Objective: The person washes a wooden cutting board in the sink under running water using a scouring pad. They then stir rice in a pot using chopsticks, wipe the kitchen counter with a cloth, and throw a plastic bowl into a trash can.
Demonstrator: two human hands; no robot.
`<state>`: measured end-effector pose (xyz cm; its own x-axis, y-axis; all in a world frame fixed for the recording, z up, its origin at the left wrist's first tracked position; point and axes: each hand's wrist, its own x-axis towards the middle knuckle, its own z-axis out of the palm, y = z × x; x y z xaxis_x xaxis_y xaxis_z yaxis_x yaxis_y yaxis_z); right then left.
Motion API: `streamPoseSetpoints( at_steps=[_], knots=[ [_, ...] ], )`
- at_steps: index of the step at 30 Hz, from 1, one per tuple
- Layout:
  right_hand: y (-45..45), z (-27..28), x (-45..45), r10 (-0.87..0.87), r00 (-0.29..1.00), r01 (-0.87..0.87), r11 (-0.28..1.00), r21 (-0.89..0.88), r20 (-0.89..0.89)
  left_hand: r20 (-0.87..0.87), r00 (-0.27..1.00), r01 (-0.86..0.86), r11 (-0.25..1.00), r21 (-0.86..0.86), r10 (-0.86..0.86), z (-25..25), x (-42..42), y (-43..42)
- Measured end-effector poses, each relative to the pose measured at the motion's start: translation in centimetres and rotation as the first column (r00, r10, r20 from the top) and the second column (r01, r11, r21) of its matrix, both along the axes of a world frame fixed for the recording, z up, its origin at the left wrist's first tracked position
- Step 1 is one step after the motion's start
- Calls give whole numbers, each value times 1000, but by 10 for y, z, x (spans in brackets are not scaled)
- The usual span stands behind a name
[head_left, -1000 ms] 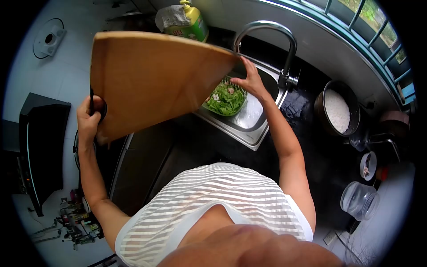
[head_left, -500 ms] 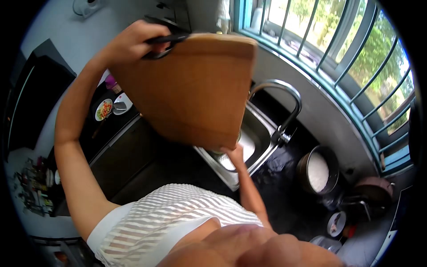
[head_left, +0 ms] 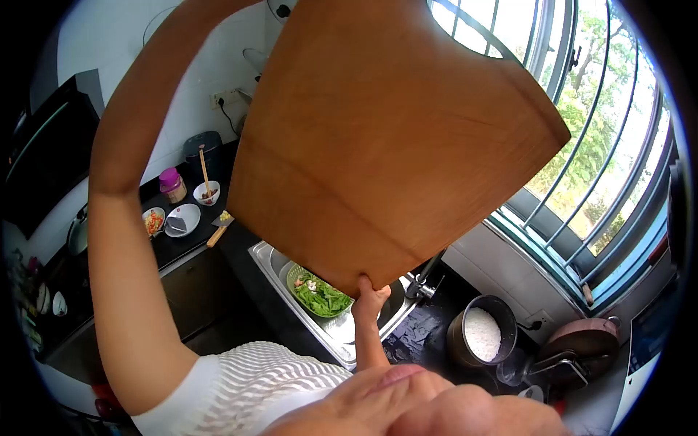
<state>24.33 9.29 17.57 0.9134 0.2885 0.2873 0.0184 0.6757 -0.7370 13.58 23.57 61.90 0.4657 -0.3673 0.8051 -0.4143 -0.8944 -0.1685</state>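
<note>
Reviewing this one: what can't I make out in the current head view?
Head view:
Left hand: beyond the top edge, so its grip is unseen.
Wooden cutting board: upper end cut off by the top edge; far face turned away.
Faucet: spout hidden behind the board.
Sink: partly covered by the board.
White bowl with the wooden stick: contents too small to name.

Daylight through a barred, blue-framed window (head_left: pixel 592 145); white tiled walls (head_left: pixel 502 280).

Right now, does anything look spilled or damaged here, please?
Perhaps: beside the sink, toward the dark pot, the black counter has a shiny patch that looks like water, odd because it lies outside the sink. The tilted wooden board shows no clear damage.
</note>
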Motion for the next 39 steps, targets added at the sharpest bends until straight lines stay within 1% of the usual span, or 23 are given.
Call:
streamPoseSetpoints(
  at_steps=[1, 2, 3, 4, 5, 6, 7, 9, 10, 11, 12, 13, 15, 17, 18, 19, 21, 22, 27, 29, 35, 37, 39],
  knots=[
    [-4, -1, 3, -9, 1000, 9, 1000, 0, 0, 33, 992, 125, 962, -244, -121, -12, -10, 42],
    [-10, -2, 10, -7, 1000, 7, 999, -32, 0, -21, 999, 20, 865, -501, -35, -43, -28, 71],
    [-13, -1, 16, -8, 1000, 8, 998, -62, -2, -90, 996, -69, 798, -598, 19, -85, -41, 105],
    [-14, 6, 19, -77, 997, 77, 997, -19, 18, -297, 953, -265, 629, -731, 56, -133, -49, 138],
    [-15, 14, 24, -66, 998, 66, 997, -26, -8, -497, 866, -471, 424, -774, 54, -182, -56, 170],
    [-14, 18, 29, -54, 999, 53, 999, -11, -4, -642, 758, -572, 352, -741, -119, -217, -63, 160],
    [-11, 24, 35, -44, 999, 44, 999, 4, 3, -648, 643, -566, 316, -761, -409, -230, -61, 132],
    [-5, 46, 42, -19, 1000, 19, 1000, -2, 25, -595, 578, -514, 316, -797, -558, -280, -62, 131],
    [-1, 57, 45, 21, 999, -20, 1000, -5, 43, -595, 568, -510, 324, -797, -569, -291, -52, 141],
    [3, 66, 50, 5, 999, -5, 1000, -4, 41, -466, 680, -397, 250, -883, -567, -298, -40, 149],
    [10, 75, 56, 4, 994, 3, 998, -57, 114, -325, 768, -269, 183, -946, -551, -299, -31, 159],
    [18, 86, 63, 6, 983, 14, 994, -108, 185, -333, 759, -270, 196, -943, -560, -293, -21, 166],
    [36, 120, 80, 8, 972, 23, 991, -129, 236, -140, 833, -73, 144, -987, -536, -276, 1, 185],
    [57, 165, 100, 23, 956, 21, 989, -147, 292, -65, 821, 51, 186, -981, -567, -247, 26, 215],
    [72, 191, 110, -31, 954, 64, 993, -102, 297, -29, 814, 105, 196, -975, -580, -227, 40, 229],
    [86, 219, 119, -84, 950, 106, 993, -57, 300, -4, 807, 142, 199, -970, -591, -206, 55, 245],
    [103, 273, 132, -122, 947, 172, 973, -151, 296, 39, 809, 201, 214, -956, -587, -159, 86, 273],
    [113, 298, 135, -147, 930, 199, 972, -126, 338, 52, 820, 218, 227, -949, -570, -136, 100, 284],
    [155, 390, 181, -272, 867, 354, 926, -133, 417, 148, 824, 328, 249, -911, -547, -43, 160, 322],
    [166, 414, 198, -298, 835, 382, 919, -98, 463, 208, 840, 338, 184, -923, -501, -19, 182, 332],
    [184, 470, 251, -362, 750, 461, 886, -45, 553, 281, 776, 410, 112, -905, -564, 30, 245, 370],
    [194, 482, 264, -364, 767, 443, 896, -26, 528, 309, 770, 435, 104, -894, -558, 45, 265, 388],
    [204, 492, 277, -308, 738, 345, 937, 56, 600, 323, 775, 436, 89, -896, -543, 53, 281, 396]
  ],
)
